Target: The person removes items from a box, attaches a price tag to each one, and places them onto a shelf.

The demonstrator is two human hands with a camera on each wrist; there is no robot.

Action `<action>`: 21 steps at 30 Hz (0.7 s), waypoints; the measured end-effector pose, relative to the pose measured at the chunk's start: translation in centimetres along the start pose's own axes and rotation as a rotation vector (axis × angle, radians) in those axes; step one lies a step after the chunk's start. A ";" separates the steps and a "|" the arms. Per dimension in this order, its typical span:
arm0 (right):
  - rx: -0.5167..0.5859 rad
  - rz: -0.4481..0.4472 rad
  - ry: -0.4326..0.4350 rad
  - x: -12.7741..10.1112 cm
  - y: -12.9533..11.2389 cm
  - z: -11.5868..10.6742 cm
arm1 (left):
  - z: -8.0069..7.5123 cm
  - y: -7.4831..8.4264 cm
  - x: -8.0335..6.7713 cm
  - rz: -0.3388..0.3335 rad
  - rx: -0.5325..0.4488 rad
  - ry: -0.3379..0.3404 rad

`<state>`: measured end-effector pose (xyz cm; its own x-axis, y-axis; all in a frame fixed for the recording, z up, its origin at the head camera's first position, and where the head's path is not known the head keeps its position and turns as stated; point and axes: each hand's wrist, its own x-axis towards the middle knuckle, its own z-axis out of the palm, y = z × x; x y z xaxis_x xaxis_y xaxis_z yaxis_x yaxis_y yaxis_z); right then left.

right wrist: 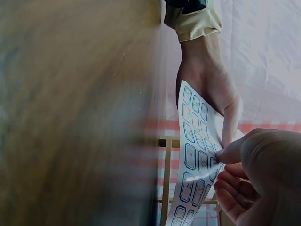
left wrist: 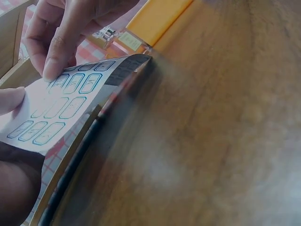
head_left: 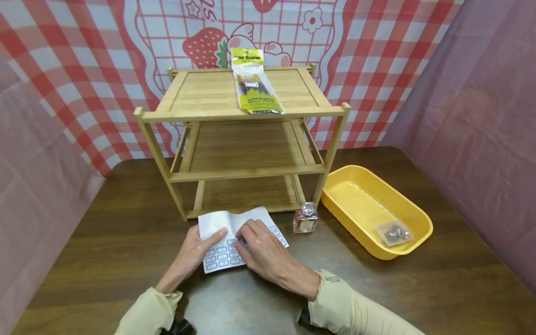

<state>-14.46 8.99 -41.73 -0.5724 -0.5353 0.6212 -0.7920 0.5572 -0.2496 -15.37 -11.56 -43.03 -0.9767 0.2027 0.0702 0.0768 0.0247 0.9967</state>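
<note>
Brown surface [head_left: 125, 223] is bearing a label sheet [head_left: 217, 256]; left hand [head_left: 190, 253] is pinching its edge while right hand [head_left: 261, 249] is pinching 1 label, best peeled slowly from a corner.

We see a person's bare left hand [head_left: 189, 253] and right hand [head_left: 263, 253] coming out of pale khaki sleeves [head_left: 356, 307] with snug cuffs, the right cuff bearing small dark print, black wrist mounts beneath both

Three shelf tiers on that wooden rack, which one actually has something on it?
The top tier: a yellow-labelled pack of artist brushes lies on it. The middle tier and bottom tier show only bare wood.
</note>
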 end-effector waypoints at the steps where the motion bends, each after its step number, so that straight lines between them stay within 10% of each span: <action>1: 0.003 0.000 0.000 0.0 0.0 0.0 | 0.0 0.0 0.0 -0.005 -0.003 -0.001; 21: 0.017 -0.028 -0.043 -0.1 0.2 0.2 | 0.3 -0.1 0.3 -0.043 0.072 0.044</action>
<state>-14.68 9.01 -42.00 -0.5585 -0.5777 0.5953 -0.8110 0.5309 -0.2457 -15.62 -11.25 -43.13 -0.9871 0.1572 0.0302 0.0469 0.1034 0.9935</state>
